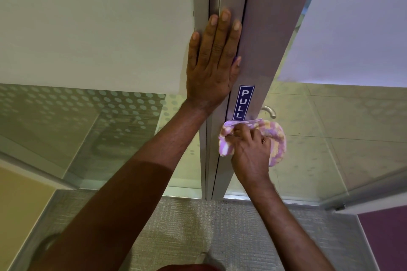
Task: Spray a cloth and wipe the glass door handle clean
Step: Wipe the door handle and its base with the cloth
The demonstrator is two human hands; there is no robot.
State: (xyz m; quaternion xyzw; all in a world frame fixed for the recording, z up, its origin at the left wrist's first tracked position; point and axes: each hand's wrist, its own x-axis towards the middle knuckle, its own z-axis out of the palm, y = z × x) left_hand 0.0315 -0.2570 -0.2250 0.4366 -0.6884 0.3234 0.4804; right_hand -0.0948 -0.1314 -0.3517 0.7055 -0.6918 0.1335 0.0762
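At the door frame (262, 50), both hands up.
Left hand (211, 66): flat on frame, fingers (222, 28) spread, holding nothing.
Right hand (248, 152): fingers curled, gripping cloth (277, 138).
Cloth: bunched against frame, just below PULL sticker (243, 103).
Handle (269, 111): metal lever, just above cloth.

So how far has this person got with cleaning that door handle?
The spraying cannot be judged: no spray bottle is in view. In hand: the right hand presses a bunched cloth against the door frame just below the PULL sticker, while the left hand lies flat, bracing the door. Left: the metal lever behind the glass looks untouched.
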